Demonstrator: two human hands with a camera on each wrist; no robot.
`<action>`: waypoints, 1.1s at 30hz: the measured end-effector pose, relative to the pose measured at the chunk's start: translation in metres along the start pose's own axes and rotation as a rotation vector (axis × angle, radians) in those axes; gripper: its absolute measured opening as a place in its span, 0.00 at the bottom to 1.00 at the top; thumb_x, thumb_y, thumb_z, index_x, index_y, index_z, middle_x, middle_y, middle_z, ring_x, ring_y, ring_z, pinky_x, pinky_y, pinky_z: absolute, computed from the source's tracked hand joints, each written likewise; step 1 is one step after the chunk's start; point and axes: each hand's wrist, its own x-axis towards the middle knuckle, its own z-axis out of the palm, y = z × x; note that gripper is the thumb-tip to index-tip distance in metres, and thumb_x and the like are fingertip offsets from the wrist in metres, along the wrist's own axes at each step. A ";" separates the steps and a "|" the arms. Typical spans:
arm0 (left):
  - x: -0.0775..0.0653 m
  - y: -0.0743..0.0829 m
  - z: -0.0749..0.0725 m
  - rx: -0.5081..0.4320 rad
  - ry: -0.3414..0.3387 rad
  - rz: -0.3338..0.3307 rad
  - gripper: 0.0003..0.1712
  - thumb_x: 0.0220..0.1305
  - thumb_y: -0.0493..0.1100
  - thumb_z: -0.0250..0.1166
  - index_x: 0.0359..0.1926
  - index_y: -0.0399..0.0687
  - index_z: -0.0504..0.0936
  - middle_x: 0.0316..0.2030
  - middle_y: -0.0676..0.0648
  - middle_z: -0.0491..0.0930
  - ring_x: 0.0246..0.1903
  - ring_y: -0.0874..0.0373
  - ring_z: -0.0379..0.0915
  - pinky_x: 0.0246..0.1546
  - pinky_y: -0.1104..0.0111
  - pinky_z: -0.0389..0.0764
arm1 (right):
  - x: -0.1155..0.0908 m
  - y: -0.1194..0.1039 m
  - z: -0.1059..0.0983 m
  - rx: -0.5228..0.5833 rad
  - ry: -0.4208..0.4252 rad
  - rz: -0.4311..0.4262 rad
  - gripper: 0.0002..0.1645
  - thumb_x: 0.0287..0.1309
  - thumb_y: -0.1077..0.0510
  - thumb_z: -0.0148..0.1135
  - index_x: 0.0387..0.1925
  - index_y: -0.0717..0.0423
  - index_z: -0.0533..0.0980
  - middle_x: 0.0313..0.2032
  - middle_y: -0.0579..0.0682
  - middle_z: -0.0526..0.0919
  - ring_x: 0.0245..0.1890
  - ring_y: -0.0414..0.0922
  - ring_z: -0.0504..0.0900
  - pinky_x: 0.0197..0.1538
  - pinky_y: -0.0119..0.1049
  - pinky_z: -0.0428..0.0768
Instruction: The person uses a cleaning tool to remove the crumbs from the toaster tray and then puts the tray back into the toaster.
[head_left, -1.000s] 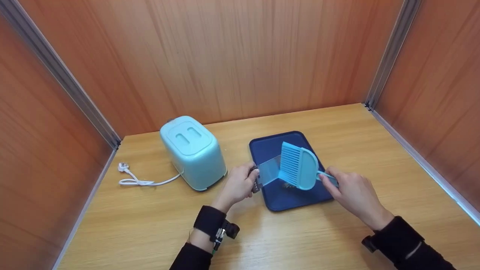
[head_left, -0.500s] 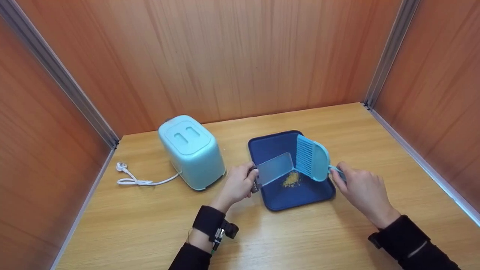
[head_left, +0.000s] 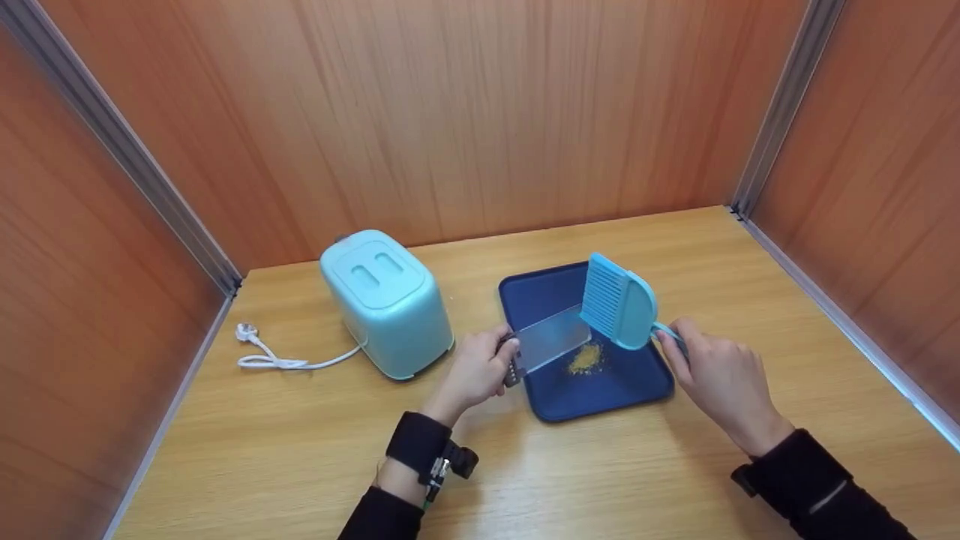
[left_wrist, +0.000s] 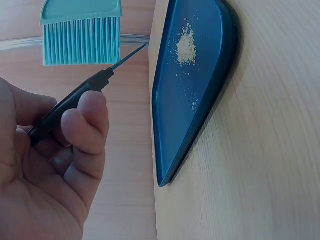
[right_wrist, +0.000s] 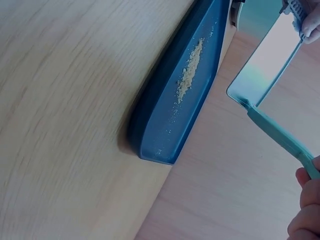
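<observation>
My left hand [head_left: 474,367] grips the dark handle of a shiny metal crumb tray [head_left: 551,341], held tilted above a navy tray [head_left: 600,399]. In the left wrist view this crumb tray [left_wrist: 131,55] shows edge-on, as a thin line. A light-blue hand brush [head_left: 634,311] is held by its handle in my right hand [head_left: 716,375]. Its bristles [head_left: 602,294] overlap the crumb tray's far end; the right wrist view has the brush [right_wrist: 277,134] meeting that end. Below lies a small heap of yellowish crumbs [head_left: 585,359] on the navy tray.
A light-blue toaster [head_left: 390,307] stands left of the navy tray. Its white cord and plug [head_left: 277,364] lie farther left on the wooden table [head_left: 315,450]. Wood-grain panels [head_left: 480,120] enclose the back and sides.
The brush has swept right off the crumb tray, then back slightly up and left onto its end. The crumb heap, first mostly hidden behind the brush, now shows. My left hand holds nearly still.
</observation>
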 end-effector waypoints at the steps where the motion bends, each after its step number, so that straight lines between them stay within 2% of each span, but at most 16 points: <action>1: 0.000 0.000 0.000 -0.005 -0.002 -0.002 0.13 0.84 0.41 0.53 0.38 0.42 0.77 0.19 0.52 0.76 0.12 0.63 0.72 0.16 0.73 0.75 | 0.000 0.000 0.000 -0.007 -0.005 -0.004 0.09 0.72 0.57 0.69 0.37 0.57 0.78 0.15 0.38 0.59 0.13 0.33 0.53 0.19 0.29 0.50; 11: 0.002 -0.001 0.000 -0.002 0.004 0.007 0.13 0.84 0.40 0.53 0.38 0.42 0.77 0.19 0.53 0.74 0.13 0.63 0.72 0.17 0.72 0.74 | -0.004 0.000 0.001 -0.018 -0.122 0.022 0.10 0.73 0.54 0.69 0.37 0.56 0.79 0.15 0.40 0.64 0.13 0.36 0.58 0.20 0.29 0.52; 19: 0.003 -0.002 -0.001 0.053 0.027 0.015 0.14 0.84 0.41 0.53 0.37 0.44 0.77 0.20 0.53 0.74 0.13 0.63 0.71 0.19 0.72 0.71 | -0.004 0.005 -0.006 0.002 -0.162 0.049 0.11 0.72 0.54 0.70 0.39 0.58 0.83 0.14 0.41 0.65 0.12 0.36 0.59 0.19 0.29 0.53; 23: 0.002 -0.003 -0.001 0.056 0.035 0.020 0.14 0.84 0.41 0.53 0.36 0.44 0.77 0.19 0.53 0.74 0.13 0.63 0.72 0.18 0.72 0.71 | -0.002 0.004 -0.009 0.030 -0.145 0.067 0.11 0.72 0.54 0.69 0.38 0.59 0.82 0.14 0.41 0.66 0.12 0.36 0.59 0.19 0.29 0.55; 28: 0.002 -0.004 -0.001 0.029 0.032 0.022 0.13 0.84 0.40 0.54 0.36 0.42 0.77 0.19 0.53 0.74 0.12 0.63 0.71 0.18 0.72 0.72 | -0.001 -0.007 -0.010 0.133 -0.089 0.037 0.08 0.70 0.58 0.71 0.35 0.57 0.82 0.15 0.39 0.66 0.13 0.32 0.60 0.20 0.27 0.58; 33: 0.001 -0.002 0.000 0.025 0.021 0.016 0.13 0.83 0.40 0.54 0.37 0.43 0.76 0.19 0.53 0.75 0.13 0.62 0.72 0.18 0.71 0.72 | 0.001 -0.026 -0.009 0.310 -0.124 0.042 0.06 0.71 0.57 0.70 0.36 0.53 0.82 0.17 0.36 0.70 0.15 0.29 0.63 0.20 0.25 0.64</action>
